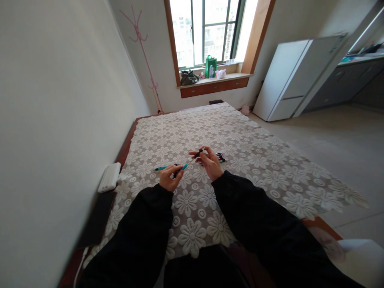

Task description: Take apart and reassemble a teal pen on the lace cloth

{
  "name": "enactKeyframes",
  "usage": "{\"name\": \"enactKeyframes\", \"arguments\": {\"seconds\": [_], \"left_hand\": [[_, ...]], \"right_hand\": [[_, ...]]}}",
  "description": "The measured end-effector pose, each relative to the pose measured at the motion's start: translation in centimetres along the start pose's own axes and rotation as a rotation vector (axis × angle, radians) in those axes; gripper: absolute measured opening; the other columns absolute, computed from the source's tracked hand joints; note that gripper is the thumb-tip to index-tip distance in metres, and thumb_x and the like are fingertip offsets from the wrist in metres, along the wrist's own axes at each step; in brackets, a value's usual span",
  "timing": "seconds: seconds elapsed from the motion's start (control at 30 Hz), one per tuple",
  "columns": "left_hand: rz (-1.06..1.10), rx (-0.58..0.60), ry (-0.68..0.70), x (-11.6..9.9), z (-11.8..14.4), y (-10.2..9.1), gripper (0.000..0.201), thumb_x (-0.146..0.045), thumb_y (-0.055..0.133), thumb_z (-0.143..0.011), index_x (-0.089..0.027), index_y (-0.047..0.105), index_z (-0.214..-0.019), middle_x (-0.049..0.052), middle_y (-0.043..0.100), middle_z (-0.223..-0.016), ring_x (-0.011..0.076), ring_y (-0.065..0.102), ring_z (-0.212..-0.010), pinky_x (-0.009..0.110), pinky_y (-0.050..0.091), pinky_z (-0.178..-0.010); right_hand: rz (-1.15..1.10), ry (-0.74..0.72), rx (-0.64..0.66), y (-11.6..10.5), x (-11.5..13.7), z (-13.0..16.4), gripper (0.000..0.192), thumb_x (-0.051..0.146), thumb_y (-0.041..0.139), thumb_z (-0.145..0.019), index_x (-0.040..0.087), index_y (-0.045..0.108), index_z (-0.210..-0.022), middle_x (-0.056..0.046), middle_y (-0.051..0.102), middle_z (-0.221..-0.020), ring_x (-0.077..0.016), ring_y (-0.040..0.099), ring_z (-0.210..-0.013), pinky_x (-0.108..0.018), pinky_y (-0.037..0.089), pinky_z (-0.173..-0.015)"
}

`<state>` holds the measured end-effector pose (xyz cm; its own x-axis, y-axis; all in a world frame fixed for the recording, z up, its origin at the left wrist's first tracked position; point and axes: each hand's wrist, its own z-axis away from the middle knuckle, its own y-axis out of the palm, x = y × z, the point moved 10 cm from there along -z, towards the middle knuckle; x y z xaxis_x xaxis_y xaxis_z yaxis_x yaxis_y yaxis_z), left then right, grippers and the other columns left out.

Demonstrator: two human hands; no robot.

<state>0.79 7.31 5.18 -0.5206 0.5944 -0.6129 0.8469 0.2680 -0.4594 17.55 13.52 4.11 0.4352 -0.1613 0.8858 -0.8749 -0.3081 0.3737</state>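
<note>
Both my hands are raised over the lace tablecloth (186, 202), close together. My left hand (171, 178) is closed on a teal and black pen part (185, 167), its teal end pointing toward the right hand. In the fingers of my right hand (211, 163) is a slim black pen part (198, 153), tilted down to the left. A thin pale rod shows between the two parts; I cannot tell whether it joins them. Beyond the left hand lies a teal pen (160, 168). Several black, red and white pens (221, 157) lie behind the right hand, partly hidden by it.
On the table's left edge sit a white box-shaped device (109, 177) and a dark flat object (97, 220), with a white cable (80, 266) nearby. A wall runs along the left. Past the table stand a pink coat rack (144, 56) and a white refrigerator (288, 76).
</note>
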Motion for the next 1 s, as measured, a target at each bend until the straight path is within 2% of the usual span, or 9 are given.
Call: {"name": "enactKeyframes", "arguments": {"seconds": [0.27,0.4,0.53,0.73,0.83,0.9,1.0], "left_hand": [[-0.019,0.003,0.013,-0.1,0.0,0.1,0.016,-0.027,0.064,-0.087,-0.019,0.075,-0.096,0.001,0.065,-0.069,0.0121,0.056,-0.061,0.026,0.046,-0.061],[-0.036,0.01,0.006,0.1,0.0,0.2,0.016,-0.024,0.063,-0.087,-0.018,0.074,-0.096,0.002,0.066,-0.073,0.0121,0.056,-0.063,0.025,0.046,-0.061],[-0.047,0.031,-0.013,0.4,0.0,0.4,0.017,-0.024,0.062,-0.088,-0.019,0.074,-0.098,0.003,0.068,-0.077,0.013,0.059,-0.066,0.026,0.047,-0.063],[-0.034,0.057,-0.043,0.9,0.1,0.6,0.018,-0.025,0.062,-0.088,-0.019,0.074,-0.099,0.004,0.068,-0.08,0.0142,0.062,-0.069,0.026,0.049,-0.065],[-0.036,0.059,-0.048,1.1,0.1,0.6,0.018,-0.026,0.062,-0.088,-0.02,0.074,-0.099,0.004,0.069,-0.082,0.015,0.063,-0.072,0.027,0.05,-0.066],[-0.045,0.062,-0.052,1.3,0.1,0.7,0.018,-0.026,0.062,-0.089,-0.021,0.075,-0.1,0.004,0.07,-0.083,0.0153,0.063,-0.072,0.027,0.05,-0.066],[-0.055,0.068,-0.052,1.6,0.1,0.9,0.019,-0.026,0.062,-0.089,-0.023,0.076,-0.102,0.004,0.071,-0.085,0.0154,0.063,-0.073,0.027,0.051,-0.065]], "right_hand": [[0.042,-0.01,0.091,0.7,-1.7,0.0,0.03,0.044,0.068,-0.085,0.024,0.05,-0.097,-0.006,0.073,-0.106,-0.017,0.065,-0.089,-0.029,0.05,-0.071],[0.108,0.017,0.087,0.5,-2.8,0.1,0.031,0.041,0.072,-0.079,0.023,0.056,-0.097,-0.001,0.067,-0.09,-0.0138,0.06,-0.076,-0.026,0.048,-0.066],[0.276,0.01,0.085,0.3,-2.3,0.0,0.028,0.041,0.071,-0.078,0.021,0.058,-0.095,0.001,0.061,-0.081,-0.0127,0.056,-0.07,-0.026,0.045,-0.064],[0.493,-0.037,0.158,0.3,-0.9,-0.2,0.023,0.037,0.069,-0.078,0.019,0.06,-0.088,0.0,0.064,-0.081,-0.0136,0.059,-0.072,-0.028,0.046,-0.07],[0.608,-0.029,0.202,0.0,-0.8,-0.4,0.023,0.038,0.069,-0.078,0.018,0.063,-0.085,-0.001,0.065,-0.078,-0.013,0.058,-0.069,-0.027,0.045,-0.068],[0.694,-0.012,0.237,-0.2,-0.9,-0.4,0.025,0.042,0.066,-0.082,0.017,0.064,-0.08,-0.001,0.065,-0.071,-0.0117,0.054,-0.063,-0.025,0.042,-0.063],[0.844,-0.012,0.309,0.1,-1.2,-0.1,0.039,0.047,0.056,-0.09,0.016,0.06,-0.066,0.0,0.06,-0.059,-0.0099,0.047,-0.054,-0.024,0.034,-0.056]]}}
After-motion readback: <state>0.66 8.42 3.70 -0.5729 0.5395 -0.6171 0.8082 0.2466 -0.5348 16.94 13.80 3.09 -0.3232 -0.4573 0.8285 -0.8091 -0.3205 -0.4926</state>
